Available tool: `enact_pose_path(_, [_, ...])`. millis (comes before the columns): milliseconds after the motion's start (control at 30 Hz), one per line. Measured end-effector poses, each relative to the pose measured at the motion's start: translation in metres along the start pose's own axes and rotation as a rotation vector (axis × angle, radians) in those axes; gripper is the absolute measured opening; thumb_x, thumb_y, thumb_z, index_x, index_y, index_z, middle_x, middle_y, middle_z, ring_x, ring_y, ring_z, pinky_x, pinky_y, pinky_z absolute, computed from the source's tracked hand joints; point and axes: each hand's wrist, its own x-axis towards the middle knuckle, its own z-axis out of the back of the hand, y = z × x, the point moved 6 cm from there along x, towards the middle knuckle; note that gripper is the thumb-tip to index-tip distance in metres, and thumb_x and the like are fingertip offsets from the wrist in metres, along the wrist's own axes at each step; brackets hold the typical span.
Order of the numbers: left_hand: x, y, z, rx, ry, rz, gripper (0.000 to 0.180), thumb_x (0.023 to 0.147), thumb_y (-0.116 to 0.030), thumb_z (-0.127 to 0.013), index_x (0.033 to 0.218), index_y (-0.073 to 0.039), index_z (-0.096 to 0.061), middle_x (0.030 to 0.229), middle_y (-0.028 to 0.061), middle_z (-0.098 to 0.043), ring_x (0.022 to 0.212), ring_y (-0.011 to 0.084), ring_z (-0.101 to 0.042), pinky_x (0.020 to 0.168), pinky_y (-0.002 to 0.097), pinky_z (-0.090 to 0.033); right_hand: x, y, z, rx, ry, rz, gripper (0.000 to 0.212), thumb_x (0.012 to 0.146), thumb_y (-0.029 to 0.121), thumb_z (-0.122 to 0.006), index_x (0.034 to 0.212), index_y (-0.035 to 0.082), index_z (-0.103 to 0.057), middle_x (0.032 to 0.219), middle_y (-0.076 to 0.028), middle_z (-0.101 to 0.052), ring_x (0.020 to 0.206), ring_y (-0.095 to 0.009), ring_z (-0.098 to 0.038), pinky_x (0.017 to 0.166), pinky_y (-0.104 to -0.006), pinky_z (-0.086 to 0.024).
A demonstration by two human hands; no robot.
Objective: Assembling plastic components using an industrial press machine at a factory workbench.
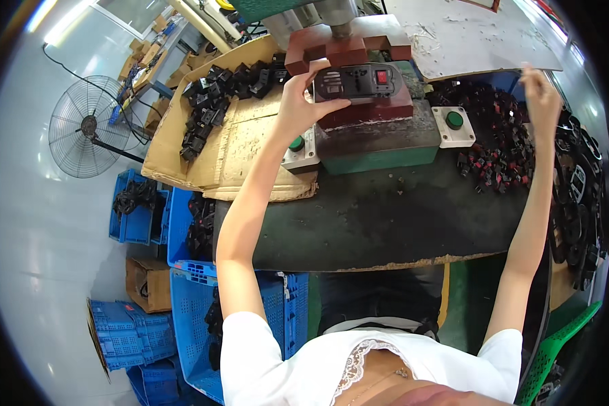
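2 hands apart, left hand gripping black socket panel, right hand half-open, empty

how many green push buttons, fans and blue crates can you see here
green push buttons: 2 (second beside the left hand)
fans: 1
blue crates: at least 4, some stacked, so the count is unsure
total: at least 7

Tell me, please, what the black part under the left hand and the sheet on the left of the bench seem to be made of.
The black socket panel, which the left hand touches, looks like moulded plastic: smooth, slightly glossy, with a red switch set in it. The sheet looks like brown corrugated cardboard: matt, torn, with ragged edges.
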Motion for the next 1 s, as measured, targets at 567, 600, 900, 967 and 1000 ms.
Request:
enact_pose_path(567, [-0.054, -0.04, 0.039, -0.048, -0.097, 0.052, 0.057, 0.062, 0.002, -0.078, 0.115, -0.002, -0.055, 0.109, 0.0038, -0.059, 0.099, 0.013, -0.056, 0.091, 0.0279, -0.042, -0.023, -0.323, 0.039, -0.762, 0.392, -0.654, 0.075, 0.071, 0.058, -0.065, 0.123, 0.006, -0.052, 0.123, -0.023, -0.053, 0.117, -0.037, -0.048, 0.097, -0.044, -0.04])
enact_pose_path(600, [-0.056, -0.039, 0.04, -0.107, -0.083, 0.072, 0.057, 0.062, 0.001, -0.079, 0.114, -0.001, -0.055, 0.108, 0.0036, -0.06, 0.099, 0.0124, -0.056, 0.091, 0.0273, -0.041, -0.022, -0.327, 0.05, -0.801, 0.372, -0.663, 0.074, 0.07, 0.059, -0.065, 0.119, 0.004, -0.055, 0.122, -0.024, -0.054, 0.117, -0.038, -0.048, 0.096, -0.0444, -0.04])
enact_pose_path(900, [-0.08, -0.043, 0.056, -0.194, -0.06, 0.202, 0.059, 0.062, 0.0, -0.077, 0.115, 0.004, -0.053, 0.105, 0.007, -0.059, 0.099, 0.0136, -0.056, 0.091, 0.0273, -0.041, -0.01, -0.283, 0.068, -0.88, 0.024, -0.553, 0.073, 0.068, 0.064, -0.064, 0.104, 0.0, -0.065, 0.109, -0.021, -0.062, 0.107, -0.036, -0.054, 0.093, -0.0419, -0.042])
enact_pose_path(967, [-0.084, -0.045, 0.059, -0.175, -0.059, 0.208, 0.058, 0.062, 0.0, -0.077, 0.115, 0.004, -0.053, 0.106, 0.0074, -0.059, 0.098, 0.0138, -0.056, 0.091, 0.0275, -0.041, -0.01, -0.271, 0.066, -0.736, -0.058, -0.514, 0.082, 0.065, 0.069, -0.064, 0.107, -0.002, -0.063, 0.104, -0.021, -0.064, 0.1, -0.032, -0.06, 0.092, -0.0387, -0.043])
enact_pose_path(1000, [-0.086, -0.046, 0.061, -0.183, -0.062, 0.203, 0.06, 0.061, -0.003, -0.079, 0.115, 0.003, -0.055, 0.104, 0.0064, -0.06, 0.098, 0.0127, -0.055, 0.091, 0.0276, -0.041, -0.01, -0.272, 0.065, -0.735, -0.058, -0.51, 0.082, 0.065, 0.069, -0.064, 0.107, -0.002, -0.063, 0.104, -0.021, -0.064, 0.1, -0.032, -0.06, 0.092, -0.0387, -0.043])
